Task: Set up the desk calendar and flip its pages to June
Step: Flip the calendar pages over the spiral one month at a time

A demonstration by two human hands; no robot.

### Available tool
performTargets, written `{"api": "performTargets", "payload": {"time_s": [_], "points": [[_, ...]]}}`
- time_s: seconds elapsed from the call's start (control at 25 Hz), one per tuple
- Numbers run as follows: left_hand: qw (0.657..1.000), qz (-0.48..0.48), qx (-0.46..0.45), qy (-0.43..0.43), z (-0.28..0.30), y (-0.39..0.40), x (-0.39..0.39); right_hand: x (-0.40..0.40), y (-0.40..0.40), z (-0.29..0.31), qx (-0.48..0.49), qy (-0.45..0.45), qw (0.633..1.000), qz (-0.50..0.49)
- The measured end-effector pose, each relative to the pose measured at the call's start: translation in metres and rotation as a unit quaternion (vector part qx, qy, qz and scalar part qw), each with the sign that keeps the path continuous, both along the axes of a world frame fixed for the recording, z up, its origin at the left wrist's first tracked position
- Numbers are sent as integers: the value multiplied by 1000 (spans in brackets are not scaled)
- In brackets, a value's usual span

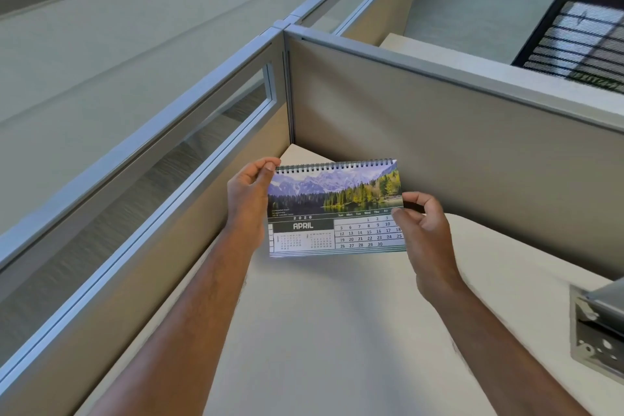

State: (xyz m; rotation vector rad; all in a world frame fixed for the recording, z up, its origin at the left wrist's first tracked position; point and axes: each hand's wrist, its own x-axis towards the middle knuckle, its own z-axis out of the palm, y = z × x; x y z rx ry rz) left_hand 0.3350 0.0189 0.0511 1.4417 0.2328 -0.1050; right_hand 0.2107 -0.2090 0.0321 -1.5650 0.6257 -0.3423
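1. Right now the desk calendar [336,209] is held up between both hands, above the pale desk [337,331] and in front of the cubicle partition [439,132], its face toward the wearer and showing April.
2. At its upper left corner the left hand [248,203] is pinched shut beside the spiral binding [334,165] — probably to steady the spine while pages turn.
3. On the opposite edge the right hand [423,230] is closed on the page, thumb in front and fingers behind — seemingly ready to lift that sheet over the coil.
4. Judging by April, two flips remain before June, and the calendar is not yet standing on the desk.
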Motion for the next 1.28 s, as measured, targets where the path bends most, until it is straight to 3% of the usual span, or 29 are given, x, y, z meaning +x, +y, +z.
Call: {"api": "performTargets", "payload": {"time_s": [0.2,0.44,0.6,0.8,1.0,1.28], "points": [[998,-41,35,14,3,7,5,8,2,46,43,-59,997,6],[997,-36,-66,25,1,9,2,32,2,72,95,-107,990,14],[996,-85,-3,-5,-3,9,1,44,7,64,40,-108,993,36],[999,-44,-14,-12,-8,6,2,41,4,38,-117,-101,983,99],[1000,3,-9,-16,-11,-3,2,36,-8,8,-274,-20,953,131],[998,33,-31,30,-5,-9,3,39,-10,-4,-338,-7,930,146]]}}
